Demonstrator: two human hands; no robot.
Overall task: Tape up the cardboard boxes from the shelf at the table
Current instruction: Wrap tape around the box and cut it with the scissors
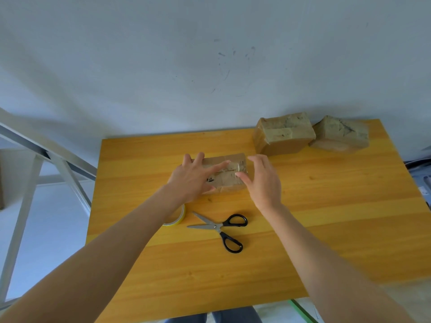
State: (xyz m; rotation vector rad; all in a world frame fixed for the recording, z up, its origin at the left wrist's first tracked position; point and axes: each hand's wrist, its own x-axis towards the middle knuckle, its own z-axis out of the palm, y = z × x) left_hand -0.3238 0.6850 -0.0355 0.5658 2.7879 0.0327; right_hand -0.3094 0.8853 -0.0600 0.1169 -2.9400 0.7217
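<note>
A small cardboard box (229, 170) lies in the middle of the yellow wooden table (326, 206). My left hand (196, 178) lies flat on the box's left half, fingers spread and straight. My right hand (263, 180) is at the box's right end, its fingers relaxed and its thumb touching the top by the flap seam. A roll of tape (178, 217) with a yellow rim lies near my left forearm, partly hidden by it. Black-handled scissors (221, 228) lie open in front of the box.
Two taped cardboard boxes stand at the table's back right, one (283, 134) upright, the other (340, 134) tilted against the wall. A grey metal frame (46, 159) stands to the left of the table. The wall runs directly behind the table.
</note>
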